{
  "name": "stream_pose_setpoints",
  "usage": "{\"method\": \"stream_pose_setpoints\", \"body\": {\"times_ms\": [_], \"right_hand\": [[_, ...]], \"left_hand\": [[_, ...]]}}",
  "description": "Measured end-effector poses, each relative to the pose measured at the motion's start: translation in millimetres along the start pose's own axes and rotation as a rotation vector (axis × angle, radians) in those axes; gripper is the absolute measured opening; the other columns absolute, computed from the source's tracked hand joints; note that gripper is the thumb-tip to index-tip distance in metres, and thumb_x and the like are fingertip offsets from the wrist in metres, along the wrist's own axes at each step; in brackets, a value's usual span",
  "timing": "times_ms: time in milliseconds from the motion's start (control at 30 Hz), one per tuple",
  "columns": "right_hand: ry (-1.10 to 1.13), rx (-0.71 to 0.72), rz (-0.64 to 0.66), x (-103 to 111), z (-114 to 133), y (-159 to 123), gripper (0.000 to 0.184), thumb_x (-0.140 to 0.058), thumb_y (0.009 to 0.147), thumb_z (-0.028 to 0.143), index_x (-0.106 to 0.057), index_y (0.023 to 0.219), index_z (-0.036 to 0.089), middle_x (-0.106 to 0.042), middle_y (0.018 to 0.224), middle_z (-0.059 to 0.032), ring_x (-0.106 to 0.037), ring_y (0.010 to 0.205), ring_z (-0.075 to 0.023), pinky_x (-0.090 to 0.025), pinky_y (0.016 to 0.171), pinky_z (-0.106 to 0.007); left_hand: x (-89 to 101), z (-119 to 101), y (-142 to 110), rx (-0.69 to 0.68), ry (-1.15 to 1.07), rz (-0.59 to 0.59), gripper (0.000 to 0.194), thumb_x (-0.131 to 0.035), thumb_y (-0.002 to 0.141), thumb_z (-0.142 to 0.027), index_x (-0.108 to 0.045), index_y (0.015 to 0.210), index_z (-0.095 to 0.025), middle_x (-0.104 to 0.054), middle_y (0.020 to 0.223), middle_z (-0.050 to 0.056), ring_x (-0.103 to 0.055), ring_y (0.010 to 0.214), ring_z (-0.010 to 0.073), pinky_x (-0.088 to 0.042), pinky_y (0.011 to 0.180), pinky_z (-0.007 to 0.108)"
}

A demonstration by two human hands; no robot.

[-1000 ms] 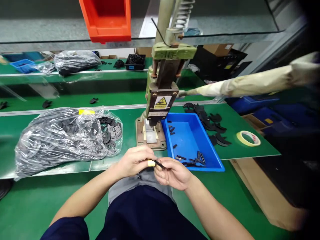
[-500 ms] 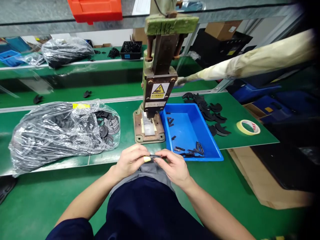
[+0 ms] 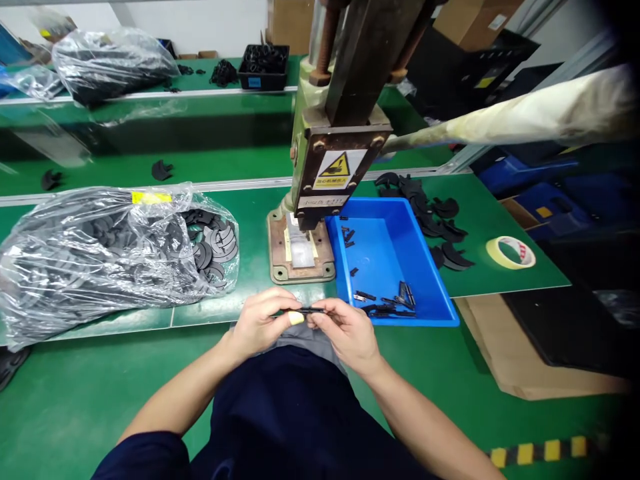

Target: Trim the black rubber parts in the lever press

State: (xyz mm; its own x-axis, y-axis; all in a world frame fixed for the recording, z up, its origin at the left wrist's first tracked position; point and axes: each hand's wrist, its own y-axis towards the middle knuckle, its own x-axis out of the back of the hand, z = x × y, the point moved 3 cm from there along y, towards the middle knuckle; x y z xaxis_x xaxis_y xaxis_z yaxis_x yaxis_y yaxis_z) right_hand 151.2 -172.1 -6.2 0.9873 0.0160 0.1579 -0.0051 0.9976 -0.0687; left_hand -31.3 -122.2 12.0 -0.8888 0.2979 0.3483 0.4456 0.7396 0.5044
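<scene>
Since a second ago, the right hand (image 3: 350, 337) has rolled knuckles-up. Head view: its fingers and the left hand's (image 3: 260, 321) pinch a slim black part (image 3: 314, 310), with the press (image 3: 357, 80) at twelve o'clock, the blue bin (image 3: 380, 257) at two. The part looks light, stiff, best held by its ends.

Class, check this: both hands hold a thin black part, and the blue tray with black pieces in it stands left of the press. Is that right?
No: the head view shows the blue tray, with black pieces in it, right of the press. The left hand and right hand do hold a thin black part.
</scene>
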Motion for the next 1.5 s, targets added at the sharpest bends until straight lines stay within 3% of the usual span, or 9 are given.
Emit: {"method": "stream_pose_setpoints", "body": {"times_ms": [267, 500, 733, 1067, 1500], "right_hand": [[0.070, -0.085, 0.005, -5.2, 0.5, 12.3, 0.029, -0.063, 0.087, 0.049, -0.066, 0.089, 0.020, -0.072, 0.071, -0.0022, -0.068, 0.064, -0.0149, -0.056, 0.064, -0.029], [0.011, -0.060, -0.026, -8.5, 4.0, 17.5, 0.025, -0.066, 0.086, 0.046, -0.068, 0.086, 0.021, -0.072, 0.069, -0.0016, -0.067, 0.062, -0.0147, -0.054, 0.062, -0.028], [-0.147, 0.036, -0.141, -10.7, -1.6, 14.4, 0.018, -0.073, 0.081, 0.041, -0.070, 0.087, 0.025, -0.074, 0.079, -0.0032, -0.069, 0.072, -0.0175, -0.056, 0.067, -0.031], [-0.254, 0.186, -0.160, -16.9, 7.6, 18.0, 0.008, -0.074, 0.080, 0.032, -0.072, 0.085, 0.026, -0.075, 0.078, -0.0026, -0.069, 0.070, -0.0169, -0.059, 0.069, -0.030], [-0.165, 0.138, -0.147, -22.3, 5.8, 18.8, 0.010, -0.076, 0.078, 0.030, -0.073, 0.087, 0.026, -0.074, 0.080, -0.0034, -0.068, 0.074, -0.0186, -0.057, 0.073, -0.034]], "left_hand": [[3.2, 10.7, 7.9, 0.053, -0.109, 0.011, 0.011, -0.070, 0.087, -0.013, -0.071, 0.097, -0.017, -0.072, 0.092, 0.006, -0.069, 0.085, 0.0138, -0.056, 0.076, 0.025], [7.4, 16.4, 10.0, 0.088, -0.106, -0.031, 0.007, -0.071, 0.086, -0.015, -0.068, 0.093, -0.016, -0.073, 0.088, 0.006, -0.070, 0.082, 0.0140, -0.057, 0.074, 0.024], [13.0, 18.7, 6.0, -0.033, -0.115, -0.070, 0.009, -0.069, 0.087, -0.012, -0.069, 0.095, -0.016, -0.074, 0.092, 0.008, -0.072, 0.085, 0.0156, -0.060, 0.076, 0.027], [19.8, 23.6, 1.3, -0.085, -0.113, -0.098, 0.015, -0.067, 0.086, -0.006, -0.069, 0.098, -0.016, -0.075, 0.095, 0.008, -0.073, 0.087, 0.0155, -0.061, 0.077, 0.026], [27.6, 24.1, -1.8, -0.192, -0.011, -0.098, 0.017, -0.063, 0.089, -0.007, -0.067, 0.101, -0.018, -0.075, 0.098, 0.009, -0.073, 0.088, 0.0174, -0.061, 0.077, 0.030]]}}
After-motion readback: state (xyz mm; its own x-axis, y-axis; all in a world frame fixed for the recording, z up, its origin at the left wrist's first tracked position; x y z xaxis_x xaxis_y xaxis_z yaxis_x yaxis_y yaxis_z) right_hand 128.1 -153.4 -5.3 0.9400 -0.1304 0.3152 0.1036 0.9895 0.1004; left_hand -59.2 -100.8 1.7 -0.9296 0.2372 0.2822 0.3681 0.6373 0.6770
